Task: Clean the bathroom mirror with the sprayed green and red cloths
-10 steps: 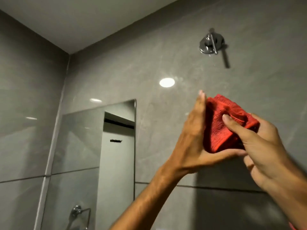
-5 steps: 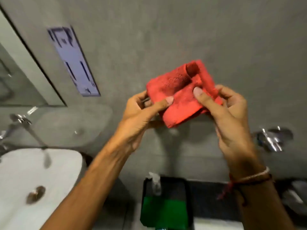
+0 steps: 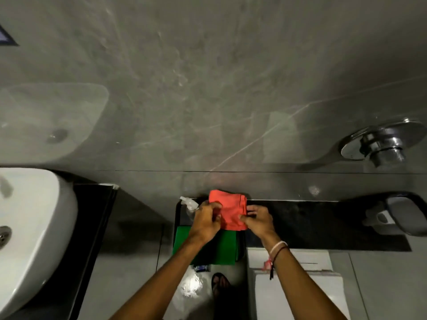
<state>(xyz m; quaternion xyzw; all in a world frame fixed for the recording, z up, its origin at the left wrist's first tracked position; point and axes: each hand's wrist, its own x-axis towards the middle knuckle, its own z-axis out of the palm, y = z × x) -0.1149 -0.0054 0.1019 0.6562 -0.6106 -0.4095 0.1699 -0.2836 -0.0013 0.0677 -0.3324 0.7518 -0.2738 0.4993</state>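
Observation:
I look steeply down the grey wall. A folded red cloth point(image 3: 231, 210) is held between both hands, low over a dark stand. My left hand point(image 3: 205, 221) pinches its left edge and my right hand point(image 3: 257, 219) pinches its right edge. Under my hands lies a green cloth point(image 3: 221, 249), spread flat on the black stand point(image 3: 179, 212). A clear spray bottle point(image 3: 188, 204) lies at the stand's back left corner, beside my left hand. The mirror is out of view.
A white washbasin point(image 3: 34, 227) on a black counter fills the left side. A chrome wall valve point(image 3: 381, 144) sticks out at the right, with a holder point(image 3: 402, 215) below it. A white toilet tank point(image 3: 298, 280) stands under my right arm. My sandalled foot point(image 3: 219, 285) shows on the floor.
My view has swung down from the mirror and upper wall to the stand. Both hands have lowered the red cloth from chest height to just above the green cloth.

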